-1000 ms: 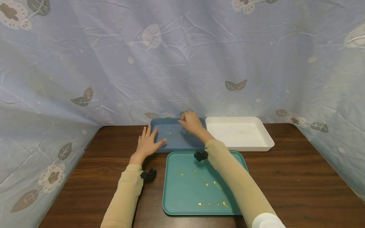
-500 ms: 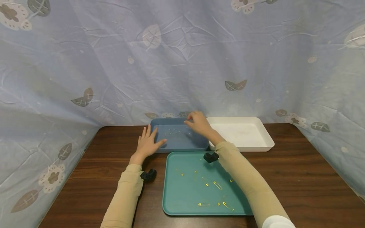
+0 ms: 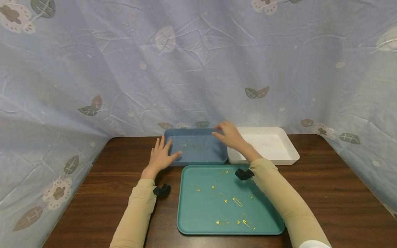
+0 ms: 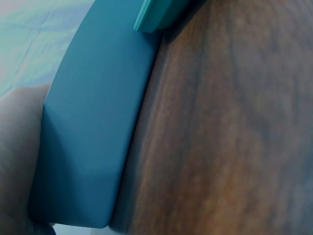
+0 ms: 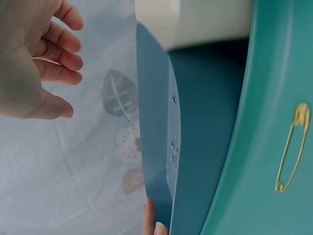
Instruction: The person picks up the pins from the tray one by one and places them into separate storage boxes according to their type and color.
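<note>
1. The forearm in the right sleeve (image 3: pixel 288 203) crosses above the right part of the green tray (image 3: pixel 198 210); if it dipped, the cloth could drag or scatter the gold safety pins (image 3: pixel 237 202) lying there.
2. Too firm a push at the left end of the blue tray (image 3: pixel 214 153) could slide it into the white tray (image 3: pixel 263 144) next to it, or jolt the silver pins (image 3: pixel 183 145) spread over its floor.
3. The pins are thin, so a fingertip pinch could miss or pick up two; any unfastened point could prick. Most are too small to tell whether they are clasped, though the gold pin in the right wrist view looks fastened.
4. The left hand (image 3: pixel 159 159) rests at the blue tray's left end, fingers straight and fanned out, thumb reaching over the near edge; it steadies rather than grips, I judge.
5. The right hand (image 3: pixel 232 137) hangs above the side where the blue and white trays meet, fingers loosely bent, thumb apart from them; the right wrist view shows nothing held.
6. Both arms reach forward over the wooden surface (image 3: pixel 325 193), the right one slanting inward.
</note>
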A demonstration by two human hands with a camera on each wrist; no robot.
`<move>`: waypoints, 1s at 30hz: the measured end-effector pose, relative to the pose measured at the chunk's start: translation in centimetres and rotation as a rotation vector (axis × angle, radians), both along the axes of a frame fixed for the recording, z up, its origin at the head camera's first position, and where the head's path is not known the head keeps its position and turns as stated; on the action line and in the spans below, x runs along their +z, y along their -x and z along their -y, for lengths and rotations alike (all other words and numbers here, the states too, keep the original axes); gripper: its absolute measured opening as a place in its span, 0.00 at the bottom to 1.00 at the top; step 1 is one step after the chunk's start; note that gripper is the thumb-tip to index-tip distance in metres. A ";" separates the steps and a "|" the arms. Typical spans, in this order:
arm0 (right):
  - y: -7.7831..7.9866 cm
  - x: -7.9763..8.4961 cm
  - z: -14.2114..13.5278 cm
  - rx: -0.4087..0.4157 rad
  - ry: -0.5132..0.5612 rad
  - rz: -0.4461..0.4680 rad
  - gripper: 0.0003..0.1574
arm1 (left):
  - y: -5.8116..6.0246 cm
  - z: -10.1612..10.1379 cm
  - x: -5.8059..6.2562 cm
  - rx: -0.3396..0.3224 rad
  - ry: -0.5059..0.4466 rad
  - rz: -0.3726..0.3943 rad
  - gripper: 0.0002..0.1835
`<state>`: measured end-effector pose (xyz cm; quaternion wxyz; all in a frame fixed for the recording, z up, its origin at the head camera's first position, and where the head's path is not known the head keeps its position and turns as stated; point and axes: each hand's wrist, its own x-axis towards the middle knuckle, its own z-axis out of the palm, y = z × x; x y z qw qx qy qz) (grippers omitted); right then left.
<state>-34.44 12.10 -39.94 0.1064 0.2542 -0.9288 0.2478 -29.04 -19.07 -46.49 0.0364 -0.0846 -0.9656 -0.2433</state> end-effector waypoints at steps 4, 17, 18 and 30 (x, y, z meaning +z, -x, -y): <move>-0.6 0.2 -1.6 0.008 -0.011 0.004 0.27 | 0.0 0.0 0.0 -0.002 0.000 0.000 0.47; -2.7 0.5 -6.9 -0.059 -0.046 0.024 0.32 | -0.1 -0.1 0.4 0.001 0.000 0.006 0.47; -2.9 0.4 -7.4 -0.067 -0.050 0.026 0.32 | -0.2 -0.1 0.4 0.002 -0.002 0.008 0.47; -4.3 -1.3 -13.3 -0.154 -0.121 -0.083 0.40 | -0.3 -0.1 0.4 0.001 0.000 0.015 0.47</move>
